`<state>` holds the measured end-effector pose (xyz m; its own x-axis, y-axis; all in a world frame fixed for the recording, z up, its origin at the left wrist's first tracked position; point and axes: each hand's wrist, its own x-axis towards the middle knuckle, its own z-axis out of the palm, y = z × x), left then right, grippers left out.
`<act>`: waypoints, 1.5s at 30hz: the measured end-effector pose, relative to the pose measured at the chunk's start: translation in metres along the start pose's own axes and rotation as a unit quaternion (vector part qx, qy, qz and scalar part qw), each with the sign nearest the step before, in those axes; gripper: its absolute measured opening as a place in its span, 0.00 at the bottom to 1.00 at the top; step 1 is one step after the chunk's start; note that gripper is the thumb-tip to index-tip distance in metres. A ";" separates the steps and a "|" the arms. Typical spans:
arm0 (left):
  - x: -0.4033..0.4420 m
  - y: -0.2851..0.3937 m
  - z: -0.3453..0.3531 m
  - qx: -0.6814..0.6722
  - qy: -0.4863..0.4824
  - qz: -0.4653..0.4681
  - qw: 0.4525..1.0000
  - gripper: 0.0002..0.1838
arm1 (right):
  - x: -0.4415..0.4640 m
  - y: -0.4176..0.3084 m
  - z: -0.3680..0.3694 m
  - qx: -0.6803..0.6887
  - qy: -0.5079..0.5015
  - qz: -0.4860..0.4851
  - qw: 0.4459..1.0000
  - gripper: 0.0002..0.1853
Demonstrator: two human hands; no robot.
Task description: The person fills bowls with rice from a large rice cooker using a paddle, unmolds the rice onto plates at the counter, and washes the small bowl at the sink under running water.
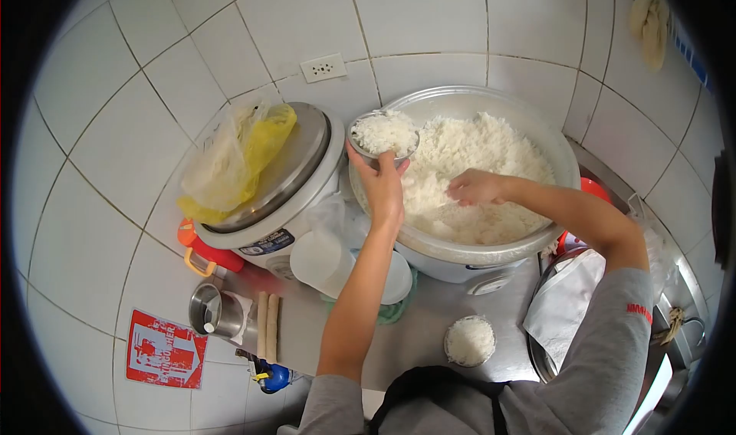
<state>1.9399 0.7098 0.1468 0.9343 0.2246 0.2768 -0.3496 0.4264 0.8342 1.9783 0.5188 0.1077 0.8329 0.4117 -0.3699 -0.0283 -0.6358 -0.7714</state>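
Note:
My left hand grips a small metal bowl from below and the near side, at the left rim of a large pot. White rice is heaped above the bowl's rim. Inside the pot lies a big mass of cooked rice, higher at the back. My right hand reaches into it from the right, its fingers curled and closed at the rice surface; the fingertips are partly hidden. Another small container filled with rice stands on the metal counter near my body.
Left of the pot is a rice cooker with a metal lid and yellow and clear plastic bags on top. White plastic containers lie in front. A metal cup stands at left, a white cloth at right.

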 end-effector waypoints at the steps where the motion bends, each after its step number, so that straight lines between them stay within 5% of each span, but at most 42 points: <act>1: -0.001 0.001 0.000 -0.001 0.008 0.004 1.000 0.37 | -0.014 -0.010 -0.010 0.004 0.019 0.009 1.000 0.19; 6: 0.000 -0.002 -0.002 -0.005 -0.002 0.004 1.000 0.36 | -0.034 -0.019 -0.077 -0.051 0.097 0.003 0.994 0.19; 9: 0.004 -0.006 -0.002 0.010 -0.037 -0.048 0.998 0.33 | -0.042 -0.049 -0.092 -0.172 0.236 -0.023 0.956 0.14; 13: 0.013 -0.019 0.000 0.020 -0.112 -0.130 0.985 0.27 | -0.014 -0.066 -0.064 -0.405 0.438 -0.081 0.799 0.05; 15: 0.017 -0.025 0.000 0.019 -0.125 -0.176 0.976 0.24 | -0.025 -0.087 -0.022 -0.516 0.394 -0.056 0.758 0.11; 19: 0.016 -0.023 -0.002 0.019 -0.100 -0.190 0.976 0.20 | -0.021 -0.070 0.029 -0.466 0.403 -0.164 0.770 0.14; 25: 0.017 -0.017 0.003 -0.013 -0.138 -0.228 0.964 0.19 | -0.054 -0.059 -0.031 -0.390 0.329 -0.175 0.842 0.20; 28: 0.022 -0.014 0.011 -0.067 -0.164 -0.263 0.949 0.20 | -0.041 -0.040 -0.048 -0.009 0.272 -0.131 0.953 0.23; 32: 0.022 -0.001 0.023 -0.090 -0.189 -0.260 0.943 0.22 | -0.039 -0.030 -0.044 0.240 0.188 -0.218 0.927 0.25; 36: 0.032 -0.032 0.020 -0.057 -0.206 -0.231 0.949 0.28 | -0.048 -0.040 -0.044 0.255 0.212 -0.199 0.922 0.21; 38: 0.014 -0.014 0.037 -0.171 -0.208 -0.306 0.913 0.31 | -0.050 -0.046 -0.043 0.248 0.212 -0.211 0.921 0.19; 42: 0.021 -0.023 0.040 -0.297 -0.169 -0.295 0.892 0.33 | -0.061 -0.049 -0.048 0.070 0.314 -0.150 0.935 0.18; 45: 0.017 -0.011 0.031 -0.240 -0.145 -0.305 0.910 0.32 | -0.072 -0.037 -0.064 -0.080 0.442 -0.233 0.863 0.20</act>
<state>1.9618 0.6821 0.1570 0.9196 -0.3928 0.0033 0.3155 0.7435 0.5897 1.9547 0.4713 0.1961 0.8317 0.0327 0.5543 0.4404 -0.6467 -0.6227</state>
